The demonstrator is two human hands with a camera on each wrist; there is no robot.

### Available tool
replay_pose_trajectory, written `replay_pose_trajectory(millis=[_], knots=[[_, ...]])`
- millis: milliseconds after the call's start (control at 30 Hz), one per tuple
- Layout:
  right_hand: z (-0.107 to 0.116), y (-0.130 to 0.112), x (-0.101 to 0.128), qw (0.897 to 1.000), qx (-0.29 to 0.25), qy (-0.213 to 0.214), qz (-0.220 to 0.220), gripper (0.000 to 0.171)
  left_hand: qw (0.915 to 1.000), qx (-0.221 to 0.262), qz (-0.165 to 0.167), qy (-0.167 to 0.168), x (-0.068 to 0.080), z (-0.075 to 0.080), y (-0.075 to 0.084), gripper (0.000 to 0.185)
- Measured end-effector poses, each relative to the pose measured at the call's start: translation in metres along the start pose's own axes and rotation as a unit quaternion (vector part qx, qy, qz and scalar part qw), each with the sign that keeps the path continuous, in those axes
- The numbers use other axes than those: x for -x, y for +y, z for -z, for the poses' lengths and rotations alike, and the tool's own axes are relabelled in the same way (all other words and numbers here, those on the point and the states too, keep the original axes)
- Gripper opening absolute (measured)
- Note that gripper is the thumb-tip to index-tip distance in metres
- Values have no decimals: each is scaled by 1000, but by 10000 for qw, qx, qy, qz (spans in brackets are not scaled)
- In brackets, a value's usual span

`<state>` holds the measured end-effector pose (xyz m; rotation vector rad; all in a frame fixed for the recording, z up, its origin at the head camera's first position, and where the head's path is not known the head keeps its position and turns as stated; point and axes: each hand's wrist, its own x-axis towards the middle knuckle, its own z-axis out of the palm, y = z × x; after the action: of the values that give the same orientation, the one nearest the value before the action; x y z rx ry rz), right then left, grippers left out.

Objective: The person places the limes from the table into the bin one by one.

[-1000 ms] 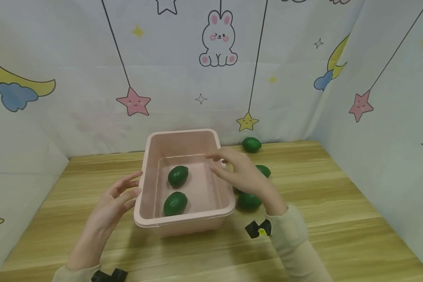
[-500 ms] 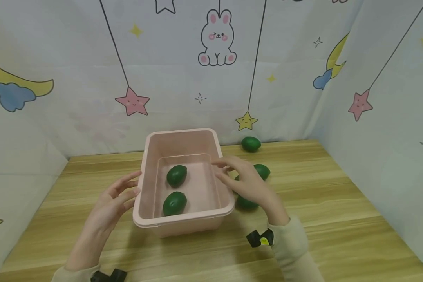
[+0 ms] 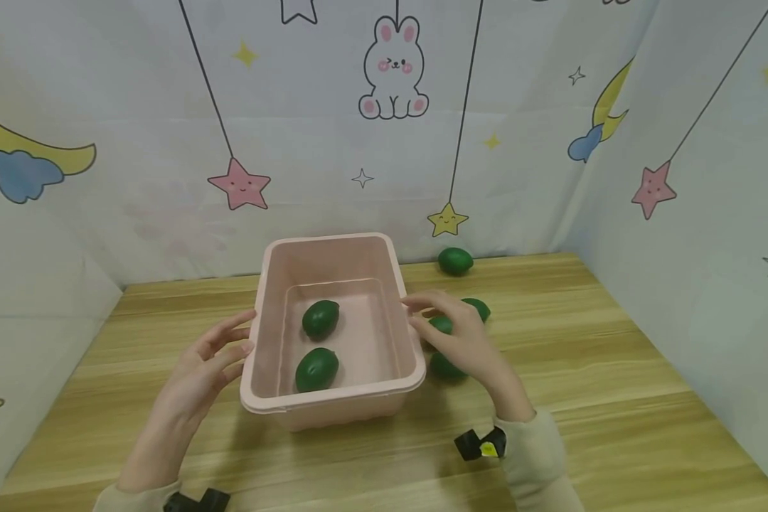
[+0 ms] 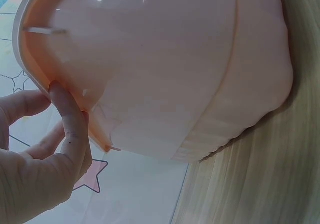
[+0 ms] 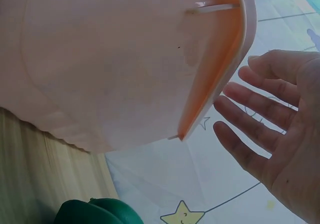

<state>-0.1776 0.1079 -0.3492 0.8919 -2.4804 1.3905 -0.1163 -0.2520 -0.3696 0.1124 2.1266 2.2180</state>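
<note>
- Pale cloth (image 3: 320, 142) with cartoon prints backs a wood-grain surface (image 3: 614, 355); a pink tub (image 3: 348, 414) appears to rest there, close to the cloth, between the hands.
- Left hand (image 3: 214, 359): loosely bent, fingertips touching the tub's left rim without wrapping round it. Such slight contact could slip if the tub were lifted or dragged.
- Right hand (image 3: 464, 341): fingers relaxed, wrapped round nothing, right at the opposite rim — whether any tip touches, I cannot tell. A push from the left alone could slew the tub round.
- Inside lie two green fruits, a nearer one (image 3: 316, 370) and a farther one (image 3: 321, 319), both toward the left. Being rounded, they could roll and unbalance a tilted tub.
- Outside, three fruits cluster behind and beside the right hand, one (image 3: 441, 325) showing past its thumb — a careless knuckle or a rightward shove could send them rolling.
- One more fruit (image 3: 455, 261) sits by the cloth at the back edge; a knock could push it into the fabric.
</note>
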Motion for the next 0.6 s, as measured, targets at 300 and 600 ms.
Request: replay_pose_trajectory(millis=[300,600], knots=[[2,7,12,9997,-209,100,97,29,10000,-11,60,34,0,0,0,48],[4,17,21,9999,-108,95,-43,30,10000,25,18,33,0,0,0,48]])
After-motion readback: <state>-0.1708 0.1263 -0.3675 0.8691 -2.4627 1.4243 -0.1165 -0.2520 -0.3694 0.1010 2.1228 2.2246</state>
